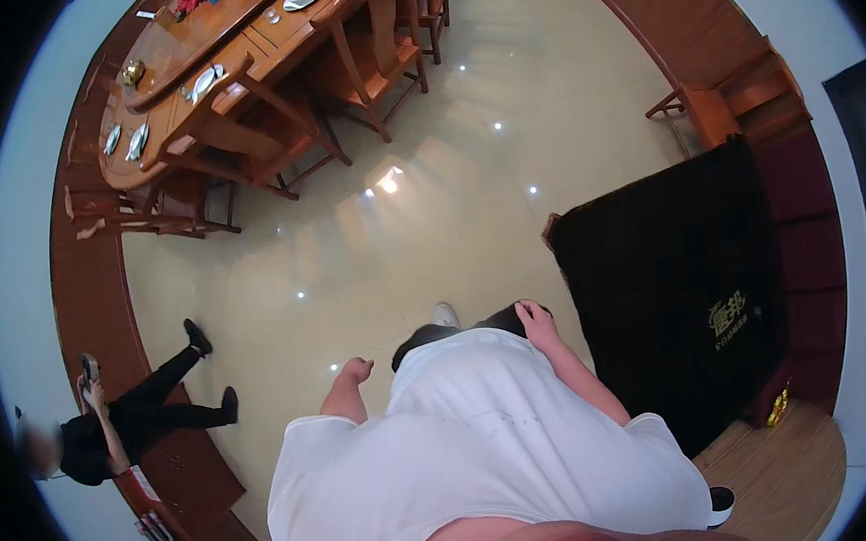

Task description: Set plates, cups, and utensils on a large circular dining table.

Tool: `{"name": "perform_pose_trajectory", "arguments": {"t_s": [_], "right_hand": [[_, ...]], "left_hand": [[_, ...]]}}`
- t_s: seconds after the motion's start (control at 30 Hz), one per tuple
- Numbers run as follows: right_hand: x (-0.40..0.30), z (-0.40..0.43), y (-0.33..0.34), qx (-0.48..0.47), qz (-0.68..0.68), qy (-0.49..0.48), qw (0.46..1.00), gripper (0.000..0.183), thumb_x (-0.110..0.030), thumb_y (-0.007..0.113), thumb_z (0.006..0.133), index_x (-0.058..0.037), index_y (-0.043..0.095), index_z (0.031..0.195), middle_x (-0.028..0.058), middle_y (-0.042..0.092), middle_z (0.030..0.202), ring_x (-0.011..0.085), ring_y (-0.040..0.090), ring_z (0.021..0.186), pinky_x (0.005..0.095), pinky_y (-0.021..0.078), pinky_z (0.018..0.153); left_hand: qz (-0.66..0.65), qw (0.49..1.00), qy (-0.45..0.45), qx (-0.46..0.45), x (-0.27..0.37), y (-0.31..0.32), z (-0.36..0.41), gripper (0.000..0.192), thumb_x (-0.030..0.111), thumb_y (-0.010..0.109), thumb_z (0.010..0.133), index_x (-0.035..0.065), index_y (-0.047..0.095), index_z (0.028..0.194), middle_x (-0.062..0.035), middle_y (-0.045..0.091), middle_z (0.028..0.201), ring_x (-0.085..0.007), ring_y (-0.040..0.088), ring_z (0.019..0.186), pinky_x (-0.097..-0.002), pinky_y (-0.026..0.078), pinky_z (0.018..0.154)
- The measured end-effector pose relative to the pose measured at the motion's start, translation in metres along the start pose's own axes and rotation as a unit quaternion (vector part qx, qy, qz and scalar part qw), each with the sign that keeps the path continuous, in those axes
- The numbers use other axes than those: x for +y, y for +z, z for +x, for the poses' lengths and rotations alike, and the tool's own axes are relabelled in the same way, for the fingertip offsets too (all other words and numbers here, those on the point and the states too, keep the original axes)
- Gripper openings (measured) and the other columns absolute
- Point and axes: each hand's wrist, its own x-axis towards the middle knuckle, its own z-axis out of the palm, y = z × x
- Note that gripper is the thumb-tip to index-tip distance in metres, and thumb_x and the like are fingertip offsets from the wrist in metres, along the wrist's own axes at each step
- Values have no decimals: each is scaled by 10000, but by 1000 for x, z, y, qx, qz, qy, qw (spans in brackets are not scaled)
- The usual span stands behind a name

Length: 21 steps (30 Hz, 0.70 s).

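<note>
My left hand (356, 370) hangs beside the hem of the white T-shirt (480, 431), over the tiled floor (259, 341); its fingers look curled, and whether anything is in them cannot be told. My right hand (532, 315) rests against the dark shorts (507, 321) at the thigh, its fingers bent downward and partly hidden. A white shoe (446, 314) shows below. To the right of my right hand lies a large black cloth (664, 279) with gold writing, draped over a table-like shape.
At upper left, wooden chairs (368, 66) stand around a long wooden table (256, 54) set with plates (204, 83). A person in black (144, 414) stands at the left wall by a wooden cabinet (192, 471). A round wooden surface (780, 472) is at lower right.
</note>
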Motion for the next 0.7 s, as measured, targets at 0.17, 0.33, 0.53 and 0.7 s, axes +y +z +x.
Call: {"name": "perform_pose_trajectory", "arguments": {"t_s": [0.17,0.33,0.53,0.7], "right_hand": [[-80,34,11,-43,-261,-129,956,482,-496,554,866,-137,595,1184,153,540,1286,333,369,1316,499,209,1103],[-144,118,-5,-55,-206,-193,958,440,-418,564,886,-76,605,1160,174,586,1211,353,460,1238,425,347,1041],[-230,229,-55,-111,-13,-155,981,365,-307,553,917,-6,619,1114,173,654,1074,270,621,1009,352,470,883],[-221,329,-104,-83,-40,-103,990,428,-353,536,910,8,614,1126,197,642,1095,299,608,1029,364,461,896]], "left_hand": [[51,996,47,62,59,-99,67,522,422,503,865,-33,635,1083,-246,610,1132,-373,566,1103,-417,444,953],[30,992,100,76,159,-163,129,500,423,511,862,-16,642,1064,-230,632,1092,-375,584,1068,-415,454,937],[34,983,172,53,302,-242,152,510,447,551,867,-6,637,1087,-224,646,1065,-351,598,1058,-410,463,922],[-72,977,156,128,361,-316,179,489,422,553,885,6,612,1136,-227,625,1120,-339,578,1100,-397,450,943]]}}
